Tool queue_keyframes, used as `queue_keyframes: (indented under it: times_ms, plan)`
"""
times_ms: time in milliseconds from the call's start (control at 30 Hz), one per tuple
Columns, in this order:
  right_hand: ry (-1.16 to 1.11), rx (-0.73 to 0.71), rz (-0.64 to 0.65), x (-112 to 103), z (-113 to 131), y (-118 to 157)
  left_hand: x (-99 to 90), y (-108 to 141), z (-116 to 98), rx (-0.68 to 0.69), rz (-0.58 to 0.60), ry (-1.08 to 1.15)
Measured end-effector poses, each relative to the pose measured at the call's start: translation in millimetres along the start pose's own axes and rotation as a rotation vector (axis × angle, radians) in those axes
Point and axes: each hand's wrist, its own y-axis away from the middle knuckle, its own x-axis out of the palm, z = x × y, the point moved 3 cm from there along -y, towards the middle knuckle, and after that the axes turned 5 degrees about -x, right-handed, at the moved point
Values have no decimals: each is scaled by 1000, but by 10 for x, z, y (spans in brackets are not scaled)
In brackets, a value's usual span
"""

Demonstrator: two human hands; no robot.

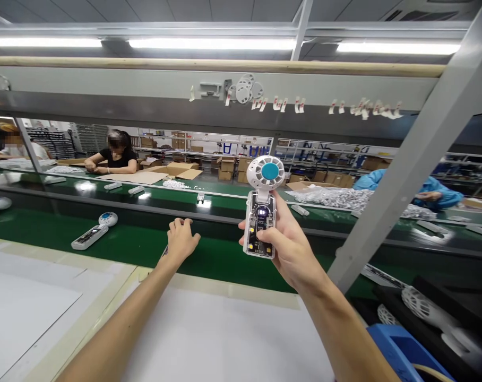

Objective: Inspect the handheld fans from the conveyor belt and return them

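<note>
In my right hand (291,244) is a small handheld fan (260,223), held upright. It has a white round head with a blue centre, and its open handle shows a black circuit board with a lit display. My right thumb presses on the board. My left hand (181,241) is low over the green conveyor belt (221,260), fingers bent down. Beside its wrist, the edge of a dark-faced part (165,250) shows; the rest is hidden beneath the hand. Another handheld fan (90,237) lies on the belt to the left.
A white-covered worktable (233,339) lies in front of me. A slanted metal post (404,143) and a blue bin (404,350) are at right. Across the belt, co-workers sit beside cardboard and bagged white parts (336,196). An overhead beam (145,85) carries tape strips.
</note>
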Motion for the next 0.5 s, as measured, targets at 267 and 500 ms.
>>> queue_keyframes:
  times_ms: [267,500]
  plan:
    - [0,-25,-22,1,27,19,-19,101,-135,85,40,46]
    - [-23,-53,-58,28,39,27,-45,123,-178,98,55,81]
